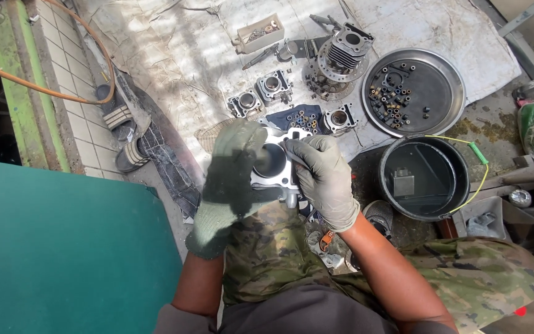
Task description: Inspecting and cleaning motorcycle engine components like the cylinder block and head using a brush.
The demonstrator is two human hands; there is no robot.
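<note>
A grey metal engine cylinder block (273,166) with a round bore rests above my knee. My left hand (233,173), in a dirty grey glove, grips its left side. My right hand (324,176), also gloved, pinches a thin dark tool or strip at the bore's right rim; what it is stays unclear. Camouflage trousers (267,253) lie under both hands.
On the cloth ahead lie three smaller cylinder blocks (273,86), a finned cylinder (344,49), a round metal tray (446,93) with small parts, and a small box (259,32). A black bucket (424,179) stands right, sandals (122,133) left, a green surface (63,247) lower left.
</note>
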